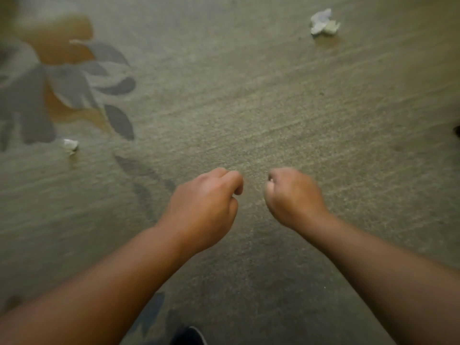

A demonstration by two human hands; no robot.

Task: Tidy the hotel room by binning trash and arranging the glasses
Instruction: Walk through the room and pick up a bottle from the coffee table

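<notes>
Two crumpled white paper scraps lie on the beige carpet. The larger paper wad (323, 22) is far ahead to the right, and the small paper scrap (70, 145) is off to the left. My left hand (206, 202) hovers above the carpet at centre, its fingers loosely curled with nothing in them. Beside it, my right hand (291, 195) is balled into a fist. A tiny pale speck shows at its fingers, and I cannot tell what it is. Both hands are well short of either scrap. No glasses or bin are in view.
The carpet carries a grey and orange leaf pattern (69, 83) at the left. A dark shoe tip (189, 336) shows at the bottom edge. A dark object (456, 130) pokes in at the right edge.
</notes>
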